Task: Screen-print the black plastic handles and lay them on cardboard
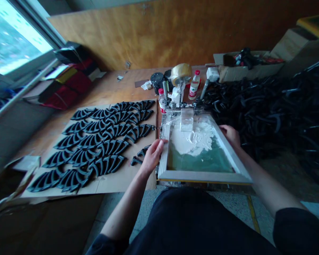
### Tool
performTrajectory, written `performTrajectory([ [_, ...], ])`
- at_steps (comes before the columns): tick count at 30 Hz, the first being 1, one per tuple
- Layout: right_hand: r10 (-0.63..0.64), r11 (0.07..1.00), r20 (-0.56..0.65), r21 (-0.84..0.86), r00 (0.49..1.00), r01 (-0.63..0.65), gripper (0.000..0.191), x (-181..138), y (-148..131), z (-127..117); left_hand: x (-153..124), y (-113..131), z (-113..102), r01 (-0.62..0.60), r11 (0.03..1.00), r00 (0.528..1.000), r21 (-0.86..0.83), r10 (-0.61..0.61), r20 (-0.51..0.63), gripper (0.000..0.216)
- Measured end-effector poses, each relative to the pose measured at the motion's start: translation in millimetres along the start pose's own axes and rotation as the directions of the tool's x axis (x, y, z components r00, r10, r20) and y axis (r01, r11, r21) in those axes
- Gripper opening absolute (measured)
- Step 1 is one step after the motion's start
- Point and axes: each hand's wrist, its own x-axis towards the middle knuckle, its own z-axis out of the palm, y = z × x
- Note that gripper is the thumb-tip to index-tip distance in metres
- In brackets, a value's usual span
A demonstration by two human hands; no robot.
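Note:
A silk-screen printing frame (204, 176) lies in front of me, with green mesh and a smeared layer of white ink (180, 141) over its far part. My left hand (152, 156) is closed on the frame's left side, thumb near the top of the rail. At the right rail my right hand (230, 135) grips the frame, its fingers partly hidden. A pale block (186, 124) rests at the far end of the mesh, below the clamp. Beside my left hand are a few black curved plastic handles (136, 161), partly covered by that hand.
Rows of black handles (108, 147) lie on a cardboard sheet (138, 177) at left. A big heap of black parts (266, 109) fills the right. Behind the frame stand bottles (194, 85), dark tubs (157, 82) and a tape roll (181, 72). An open carton (235, 72) sits farther back.

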Motion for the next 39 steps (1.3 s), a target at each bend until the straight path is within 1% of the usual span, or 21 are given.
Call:
performTrajectory([
  [1, 0.033, 0.999, -0.058, 0.0, 0.998, -0.033, 0.042, 9.3, -2.5, -3.5, -3.1, -17.4, 3.0, 0.056, 0.998, 0.998, 0.006, -0.056, 0.026, 0.056],
  [3, -0.002, 1.0, -0.129, -0.019, 0.992, 0.0, 0.052, 29.2, -23.1, -1.5, -4.6, -48.0, 11.2, 0.122, 0.992, 0.992, 0.011, -0.122, 0.028, 0.063],
  [5, -0.118, 0.992, -0.109, -0.061, 0.987, 0.112, 0.068, 47.0, -56.0, 8.9, -1.5, -69.6, 18.8, 0.145, 0.987, 0.989, 0.067, -0.144, -0.022, 0.067],
  [6, -0.171, 0.983, -0.06, -0.085, 0.984, 0.165, 0.066, 53.4, -72.6, 15.3, 0.8, -76.6, 21.5, 0.153, 0.983, 0.988, 0.106, -0.148, -0.053, 0.065],
  [8, -0.215, 0.969, 0.082, -0.109, 0.973, 0.223, 0.045, 57.6, -98.7, 27.2, 5.1, -84.3, 23.8, 0.17, 0.971, 0.984, 0.166, -0.157, -0.085, 0.062],
  [11, -0.242, 0.955, 0.238, -0.112, 0.941, 0.274, 0.011, 38.7, -113.0, 35.9, 7.9, -86.9, 22.6, 0.175, 0.961, 0.983, 0.215, -0.16, -0.087, 0.058],
  [13, -0.355, 0.914, 0.289, -0.096, 0.889, 0.395, 0.005, 15.0, -110.7, 33.5, 7.6, -87.2, 21.6, 0.178, 0.957, 0.983, 0.228, -0.161, -0.089, 0.057],
  [15, -0.526, 0.821, 0.337, -0.037, 0.781, 0.569, 0.013, -6.7, -105.9, 25.9, 6.7, -87.8, 21.7, 0.184, 0.956, 0.981, 0.228, -0.165, -0.101, 0.057],
  [17, -0.646, 0.728, 0.376, 0.042, 0.664, 0.684, 0.017, -17.8, -102.6, 17.4, 6.2, -88.4, 22.3, 0.186, 0.957, 0.98, 0.222, -0.166, -0.108, 0.056],
  [18, -0.669, 0.707, 0.391, 0.075, 0.632, 0.703, 0.015, -18.6, -101.9, 14.4, 6.2, -88.5, 22.6, 0.186, 0.958, 0.98, 0.218, -0.166, -0.109, 0.056],
  [19, -0.669, 0.71, 0.398, 0.096, 0.627, 0.697, 0.013, -17.1, -101.7, 13.0, 6.2, -88.4, 22.7, 0.186, 0.959, 0.98, 0.214, -0.165, -0.109, 0.056],
  [21, -0.625, 0.761, 0.368, 0.092, 0.689, 0.642, 0.01, -12.4, -102.2, 15.8, 6.5, -87.8, 22.5, 0.183, 0.961, 0.981, 0.21, -0.164, -0.105, 0.057],
  [23, -0.59, 0.797, 0.275, 0.046, 0.759, 0.602, 0.012, -13.5, -102.2, 24.6, 6.8, -87.1, 22.0, 0.18, 0.961, 0.982, 0.209, -0.162, -0.097, 0.058],
  [24, -0.596, 0.794, 0.224, 0.02, 0.771, 0.607, 0.016, -17.8, -101.3, 29.6, 6.9, -87.0, 21.8, 0.178, 0.961, 0.982, 0.209, -0.162, -0.094, 0.058],
  [26, -0.644, 0.757, 0.163, -0.007, 0.748, 0.653, 0.022, -30.6, -98.2, 37.1, 7.2, -87.1, 21.7, 0.18, 0.962, 0.982, 0.205, -0.163, -0.094, 0.059],
  [28, -0.681, 0.726, 0.161, 0.023, 0.715, 0.687, 0.023, -40.2, -95.5, 38.8, 7.5, -87.2, 21.9, 0.183, 0.963, 0.981, 0.197, -0.168, -0.093, 0.059],
  [30, -0.665, 0.743, 0.19, 0.073, 0.722, 0.665, 0.018, -36.2, -97.1, 35.8, 7.7, -85.5, 21.2, 0.185, 0.965, 0.982, 0.184, -0.173, -0.079, 0.059],
  [32, -0.59, 0.806, 0.191, 0.083, 0.784, 0.586, 0.017, -15.5, -104.6, 30.7, 7.0, -79.7, 18.8, 0.183, 0.97, 0.983, 0.162, -0.178, -0.047, 0.061],
  [36, -0.358, 0.934, 0.078, 0.03, 0.931, 0.356, 0.048, 51.5, -113.9, 10.6, 1.9, -49.5, 9.9, 0.172, 0.984, 0.985, 0.046, -0.173, 0.017, 0.071],
  [37, -0.301, 0.954, 0.045, 0.026, 0.953, 0.3, 0.051, 66.5, -108.3, 1.7, 0.4, -38.2, 7.6, 0.161, 0.987, 0.987, 0.003, -0.161, 0.019, 0.071],
  [39, -0.168, 0.984, -0.057, 0.048, 0.984, 0.17, 0.043, 87.0, -83.8, -18.9, -0.7, -12.6, 4.4, 0.126, 0.988, 0.992, -0.084, -0.127, -0.004, 0.064],
])
